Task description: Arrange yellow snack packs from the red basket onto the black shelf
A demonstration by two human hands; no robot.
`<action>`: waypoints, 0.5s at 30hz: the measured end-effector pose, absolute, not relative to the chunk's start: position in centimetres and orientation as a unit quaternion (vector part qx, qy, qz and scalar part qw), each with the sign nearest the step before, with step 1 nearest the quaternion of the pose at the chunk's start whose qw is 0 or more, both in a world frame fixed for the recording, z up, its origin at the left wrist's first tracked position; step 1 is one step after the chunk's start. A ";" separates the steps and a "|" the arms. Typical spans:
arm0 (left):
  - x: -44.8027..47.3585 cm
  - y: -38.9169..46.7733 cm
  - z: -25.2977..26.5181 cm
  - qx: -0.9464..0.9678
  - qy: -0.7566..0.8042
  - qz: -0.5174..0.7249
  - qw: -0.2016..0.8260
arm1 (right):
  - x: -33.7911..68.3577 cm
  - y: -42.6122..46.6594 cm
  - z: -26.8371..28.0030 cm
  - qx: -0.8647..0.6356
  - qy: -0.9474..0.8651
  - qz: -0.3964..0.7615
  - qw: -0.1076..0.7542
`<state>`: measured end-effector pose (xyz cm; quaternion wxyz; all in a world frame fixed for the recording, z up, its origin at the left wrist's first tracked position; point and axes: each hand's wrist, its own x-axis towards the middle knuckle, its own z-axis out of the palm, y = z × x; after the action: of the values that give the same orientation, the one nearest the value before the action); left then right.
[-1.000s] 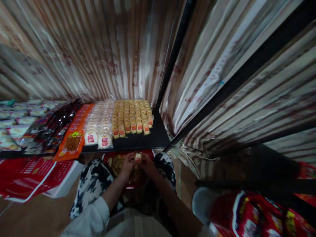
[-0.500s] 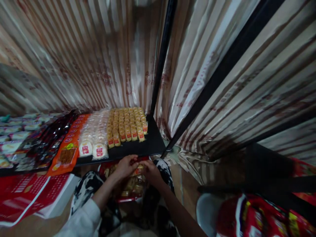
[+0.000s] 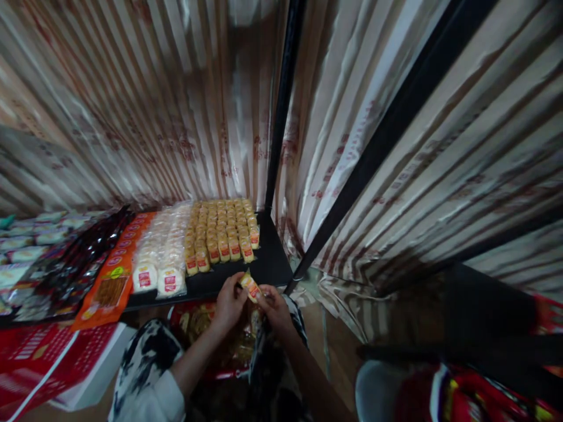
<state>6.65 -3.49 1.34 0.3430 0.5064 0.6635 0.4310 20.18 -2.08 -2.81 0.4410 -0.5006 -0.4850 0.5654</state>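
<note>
The left hand [image 3: 229, 302] and the right hand [image 3: 275, 310] pinch one small yellow packet [image 3: 251, 288].
From the head view, I see the packet between the two hands, above a red bag [image 3: 220, 374] and just on the near side of the black shelf [image 3: 275, 258]; its long way slants, far end to the left, near end to the right; the left hand grips by the far end, the right thumb presses the near end, so both are just as close; the yellow rows [image 3: 217, 234] sit on the shelf, ahead and a bit left, apart from the held packet.
</note>
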 end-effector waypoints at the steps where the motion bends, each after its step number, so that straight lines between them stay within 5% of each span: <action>1: 6.8 -3.3 1.2 0.516 0.664 0.434 0.324 | 20.4 -2.0 -2.7 -0.511 -0.510 0.543 0.429; 7: 7.5 -1.9 2.3 0.580 0.636 0.413 0.298 | 21.5 -0.6 -2.1 -0.523 -0.655 0.345 0.422; 15: 8.6 1.7 3.7 0.597 0.625 0.422 0.272 | 20.7 3.5 -2.6 -0.535 -0.590 0.382 0.469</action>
<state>8.63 1.66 3.66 0.2719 0.5975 0.6251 0.4222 20.71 3.45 -2.61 0.4689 -0.5349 -0.5897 0.3825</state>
